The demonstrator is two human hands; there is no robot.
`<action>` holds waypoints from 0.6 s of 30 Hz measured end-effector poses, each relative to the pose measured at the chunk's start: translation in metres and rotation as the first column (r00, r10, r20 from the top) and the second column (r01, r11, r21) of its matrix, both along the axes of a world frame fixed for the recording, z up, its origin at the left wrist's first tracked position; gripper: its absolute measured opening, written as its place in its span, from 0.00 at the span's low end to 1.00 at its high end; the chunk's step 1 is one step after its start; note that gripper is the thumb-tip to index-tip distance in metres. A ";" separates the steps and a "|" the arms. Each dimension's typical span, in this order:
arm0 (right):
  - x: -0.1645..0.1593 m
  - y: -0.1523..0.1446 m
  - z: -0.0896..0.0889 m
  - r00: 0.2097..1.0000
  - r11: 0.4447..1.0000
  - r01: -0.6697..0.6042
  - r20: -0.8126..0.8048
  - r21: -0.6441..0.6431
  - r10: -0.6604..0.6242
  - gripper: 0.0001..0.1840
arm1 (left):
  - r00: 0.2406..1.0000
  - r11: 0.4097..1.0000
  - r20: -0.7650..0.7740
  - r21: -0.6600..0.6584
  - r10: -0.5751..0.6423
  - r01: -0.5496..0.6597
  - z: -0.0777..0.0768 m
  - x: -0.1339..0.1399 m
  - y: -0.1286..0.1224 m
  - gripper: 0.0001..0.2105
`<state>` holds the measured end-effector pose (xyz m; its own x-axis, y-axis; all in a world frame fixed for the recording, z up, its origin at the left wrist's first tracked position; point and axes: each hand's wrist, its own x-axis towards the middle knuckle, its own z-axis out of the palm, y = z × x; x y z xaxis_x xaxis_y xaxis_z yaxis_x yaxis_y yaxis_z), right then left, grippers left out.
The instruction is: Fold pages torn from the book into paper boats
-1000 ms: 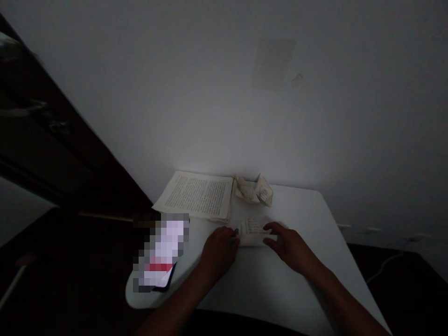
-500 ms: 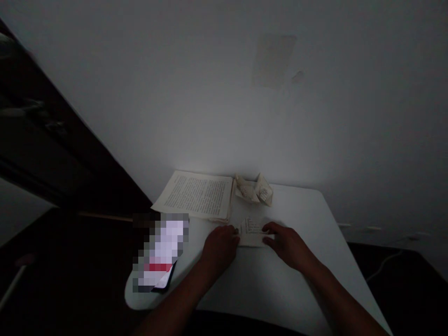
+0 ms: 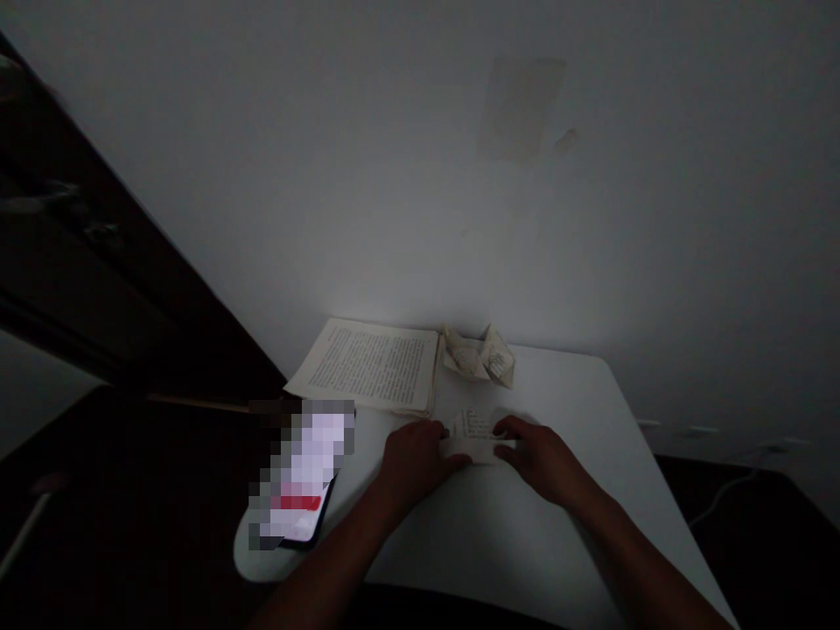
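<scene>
A small folded sheet of printed paper [image 3: 476,426] lies on the white table between my hands, with a plain strip along its near edge. My left hand [image 3: 415,457] grips its left end, the thumb stretched along the near strip and the fingers curled at the far side. At the right end, my right hand [image 3: 530,451] pinches the paper between thumb and fingers. Just beyond stands a folded paper shape [image 3: 480,357] with raised points, made of similar printed paper.
A stack of printed pages [image 3: 371,366] lies at the back left of the white table [image 3: 570,385], against the wall. A phone [image 3: 305,490] with a lit, pixelated screen rests at the left edge. A cable [image 3: 728,494] hangs by the wall at right.
My left thumb has stretched rightward along the paper's near strip. My right hand keeps its pinch at the right end. The view has shifted slightly.
</scene>
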<state>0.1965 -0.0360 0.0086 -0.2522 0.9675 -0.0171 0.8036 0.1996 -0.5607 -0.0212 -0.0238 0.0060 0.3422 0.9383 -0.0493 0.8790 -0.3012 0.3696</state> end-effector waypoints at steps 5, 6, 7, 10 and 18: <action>0.000 0.000 0.001 1.000 1.000 -0.002 -0.027 -0.009 0.002 0.08 | 0.998 0.999 -0.058 -0.043 -0.005 0.003 0.005 0.002 0.006 0.23; 0.000 0.000 0.000 1.000 1.000 0.000 -0.028 -0.011 0.000 0.08 | 0.998 0.998 -0.068 -0.056 0.000 -0.003 0.006 0.002 0.007 0.22; 0.000 0.000 0.000 1.000 1.000 0.001 -0.027 -0.012 -0.001 0.08 | 0.997 0.997 -0.077 -0.071 0.004 -0.009 0.008 0.003 0.008 0.22; 0.000 0.000 -0.001 1.000 1.000 0.002 -0.018 -0.018 -0.002 0.08 | 0.994 0.994 -0.108 -0.109 0.011 -0.023 0.011 0.004 0.012 0.21; -0.010 0.001 0.009 0.997 0.996 0.069 0.042 -0.061 -0.067 0.19 | 0.991 0.981 -0.133 -0.188 0.019 -0.044 0.016 0.008 0.014 0.23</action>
<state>0.1868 -0.0354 0.0173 -0.1838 0.9791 -0.0869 0.8360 0.1091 -0.5378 -0.0135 -0.0098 0.0219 0.2912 0.9178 -0.2700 0.9314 -0.2075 0.2991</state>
